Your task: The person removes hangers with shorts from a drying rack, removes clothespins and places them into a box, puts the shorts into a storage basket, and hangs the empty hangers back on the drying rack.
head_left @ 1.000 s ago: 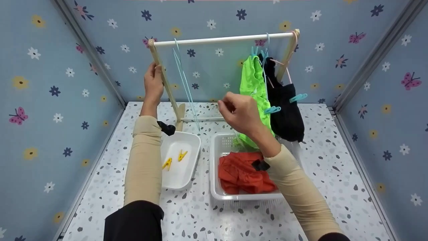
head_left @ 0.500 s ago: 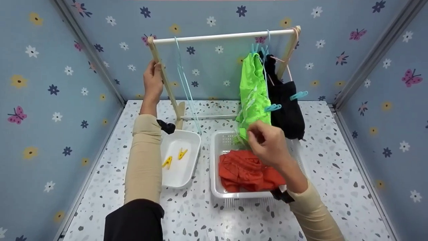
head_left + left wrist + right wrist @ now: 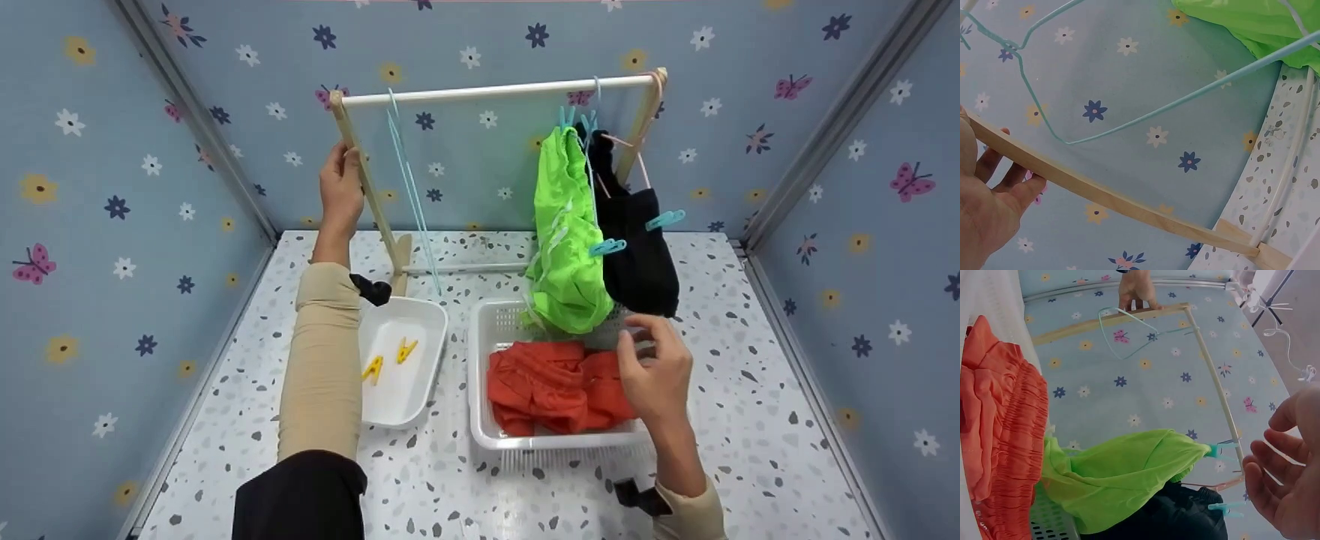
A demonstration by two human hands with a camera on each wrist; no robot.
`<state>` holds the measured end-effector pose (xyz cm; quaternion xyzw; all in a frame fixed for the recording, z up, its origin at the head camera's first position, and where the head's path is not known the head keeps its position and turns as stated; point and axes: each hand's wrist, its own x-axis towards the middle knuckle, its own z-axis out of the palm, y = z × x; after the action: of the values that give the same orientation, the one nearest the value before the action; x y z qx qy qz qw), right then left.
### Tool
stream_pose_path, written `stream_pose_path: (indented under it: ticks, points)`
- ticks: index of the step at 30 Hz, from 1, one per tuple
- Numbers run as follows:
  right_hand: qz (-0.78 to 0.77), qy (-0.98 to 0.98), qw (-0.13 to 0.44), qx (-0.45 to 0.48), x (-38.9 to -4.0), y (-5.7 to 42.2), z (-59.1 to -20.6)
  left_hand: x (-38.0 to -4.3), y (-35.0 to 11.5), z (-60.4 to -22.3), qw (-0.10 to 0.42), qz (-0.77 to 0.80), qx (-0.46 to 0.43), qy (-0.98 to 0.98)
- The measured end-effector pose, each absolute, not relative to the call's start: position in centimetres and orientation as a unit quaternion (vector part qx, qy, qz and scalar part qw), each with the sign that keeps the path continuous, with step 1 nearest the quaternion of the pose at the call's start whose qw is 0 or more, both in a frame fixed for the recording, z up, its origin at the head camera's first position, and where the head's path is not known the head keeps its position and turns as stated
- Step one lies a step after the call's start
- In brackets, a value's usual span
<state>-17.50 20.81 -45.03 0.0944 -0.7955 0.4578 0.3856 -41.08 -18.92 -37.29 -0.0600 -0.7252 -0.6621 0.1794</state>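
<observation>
- Head view: left hand [image 3: 342, 187] holds the wooden left post [image 3: 379, 217] of the rack [image 3: 480, 91], grip closed round it; right hand [image 3: 660, 371] above the right side of the white basket [image 3: 475, 375], grip part-wide, thumb and fingertips apart; red garment [image 3: 544, 386] bunched in the basket; green garment [image 3: 568, 277] hangs from the rack, lower end at the basket's far side; black garment [image 3: 639, 255] hangs just right of it; white tray [image 3: 397, 397] with two yellow pegs [image 3: 406, 350] on the speckled surface [image 3: 450, 487], left of the basket.
- Left wrist view: fingers bent round the post; blue hanger [image 3: 1185, 97] nearby, its bar slanting toward the green garment.
- Right wrist view: right fingers loosely curved; red garment at far left; blue peg [image 3: 1216, 450] at the green garment's end.
</observation>
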Motion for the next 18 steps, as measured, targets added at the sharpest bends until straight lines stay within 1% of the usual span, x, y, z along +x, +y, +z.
stream_pose_path:
  ticks: [4, 10, 18]
  points:
    - [0.451, -0.810, 0.371, 0.060, -19.1, 21.1, -45.2, -41.1, -19.1, -37.2, 0.185, -0.660, -0.062, -0.726]
    - [0.437, -0.831, 0.341, 0.047, -22.3, 20.4, -43.4, -41.0, -19.1, -37.3, 0.182, -0.661, -0.065, -0.725]
    - [0.359, -0.871, 0.334, -0.012, -27.3, 19.1, -41.7, -41.4, -19.2, -37.3, 0.175, -0.676, -0.059, -0.713]
